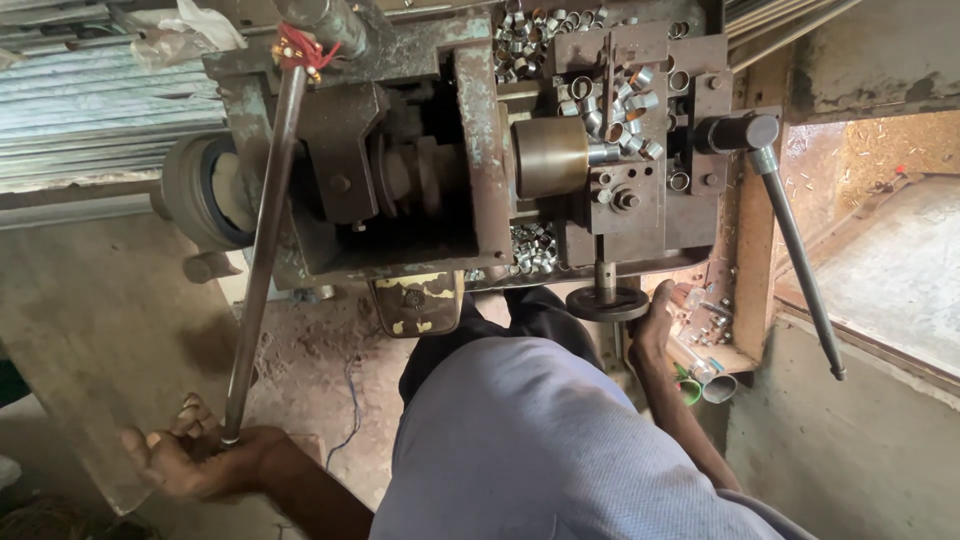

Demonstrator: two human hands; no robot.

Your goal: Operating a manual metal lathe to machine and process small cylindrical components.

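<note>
Rusty brown machine [480,150], silvery rings [620,110], red tie [300,48], grey lever [262,240].

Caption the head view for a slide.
Left hand grips a long lever; right hand holds the machine's small handwheel.

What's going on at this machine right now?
A person stands over an old metal machine. The left hand grips the lower end of a long steel lever; the right hand rests on a small round handwheel at the machine's front edge. Short metal rings lie scattered on top beside a brass-coloured cylinder.
</note>
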